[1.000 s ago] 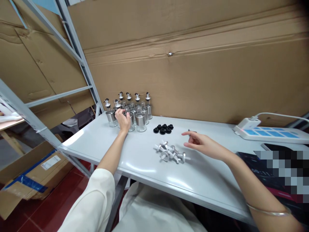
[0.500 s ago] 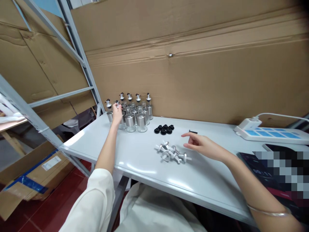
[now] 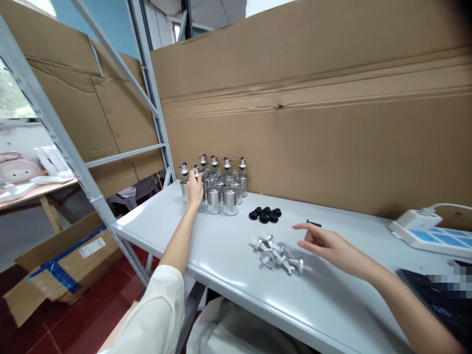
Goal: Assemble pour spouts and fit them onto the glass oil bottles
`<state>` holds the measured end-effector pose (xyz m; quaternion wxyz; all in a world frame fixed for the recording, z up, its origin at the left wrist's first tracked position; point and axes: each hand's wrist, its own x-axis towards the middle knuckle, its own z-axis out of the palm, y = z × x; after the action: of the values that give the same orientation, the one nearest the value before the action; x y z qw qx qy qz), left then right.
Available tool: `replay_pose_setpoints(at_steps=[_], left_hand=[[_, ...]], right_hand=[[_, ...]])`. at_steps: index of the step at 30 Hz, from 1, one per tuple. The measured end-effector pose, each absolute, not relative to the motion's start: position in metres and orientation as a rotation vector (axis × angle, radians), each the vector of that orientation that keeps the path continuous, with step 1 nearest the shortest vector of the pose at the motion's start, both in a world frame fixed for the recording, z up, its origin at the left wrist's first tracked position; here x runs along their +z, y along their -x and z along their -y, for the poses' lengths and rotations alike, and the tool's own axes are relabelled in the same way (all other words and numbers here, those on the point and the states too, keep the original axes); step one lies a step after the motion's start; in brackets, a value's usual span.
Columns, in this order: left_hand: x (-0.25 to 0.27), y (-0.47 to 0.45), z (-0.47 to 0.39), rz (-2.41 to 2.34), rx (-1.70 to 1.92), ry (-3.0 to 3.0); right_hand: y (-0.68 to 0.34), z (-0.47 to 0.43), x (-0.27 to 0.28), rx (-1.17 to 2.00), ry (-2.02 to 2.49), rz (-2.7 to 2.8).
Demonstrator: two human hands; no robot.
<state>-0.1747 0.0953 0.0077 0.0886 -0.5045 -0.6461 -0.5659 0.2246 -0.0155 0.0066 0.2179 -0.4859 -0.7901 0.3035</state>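
My left hand (image 3: pixel 195 189) is at the left of the bottle group, its fingers around an oil bottle whose metal pourer spout (image 3: pixel 196 170) shows just above them. Most of that bottle is hidden behind the hand. Beside it stand glass oil bottles with steel sleeves (image 3: pixel 229 196); several at the back and left carry pourer tops (image 3: pixel 227 162), while the front ones have bare necks. My right hand (image 3: pixel 324 242) hovers over the table with index finger and thumb apart, holding nothing. Near it lie a loose pile of silver pourer spouts (image 3: pixel 268 259) and a cluster of black stoppers (image 3: pixel 264 215).
A small black piece (image 3: pixel 313 223) lies beyond my right hand. Toward the right edge are a power strip (image 3: pixel 435 236) with a plugged-in adapter and a dark phone-like screen (image 3: pixel 431 295). Cardboard (image 3: pixel 313 147) walls the back; a metal post (image 3: pixel 155 98) stands at the left corner.
The view has tilted up and turned left, so everything sits lower and farther right. My left hand appears slightly lower on the bottle, showing more of its spout. My right hand keeps its pose.
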Motion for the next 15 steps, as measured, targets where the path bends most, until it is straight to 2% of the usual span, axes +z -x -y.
replay_pose_setpoints(at_steps=[15], left_hand=[[0.009,0.169,-0.115,1.827,-1.800,1.436]], right_hand=[[-0.223,0.019,0.010,0.871,1.344,2.191]])
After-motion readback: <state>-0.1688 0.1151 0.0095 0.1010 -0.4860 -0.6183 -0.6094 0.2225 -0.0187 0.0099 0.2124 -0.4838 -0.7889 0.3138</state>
